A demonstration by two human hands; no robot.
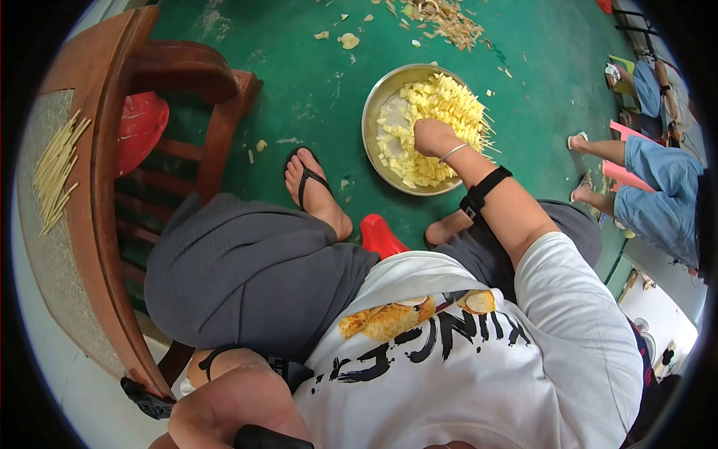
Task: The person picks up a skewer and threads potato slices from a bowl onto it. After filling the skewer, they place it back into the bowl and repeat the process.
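Note:
My right hand (pixel 432 137) reaches down into a round metal bowl (pixel 372 112) on the green floor. The bowl holds a heap of pale yellow cut pieces (pixel 441 105), some threaded on thin sticks that poke out over its right rim. The fingers curl down into the heap and close on pieces; their tips are hidden. A silver bangle and a black strap sit on that wrist and forearm. My left arm (pixel 224 396) is bent at the bottom edge, and its hand is out of sight. My sandalled foot (pixel 314 187) rests left of the bowl.
A wooden chair (pixel 112 187) stands at the left with a bundle of thin bamboo sticks (pixel 56 168) on its seat and a red object (pixel 142 127) behind it. Peel scraps (pixel 441 19) litter the far floor. Another person in blue shorts (pixel 658 187) sits at the right.

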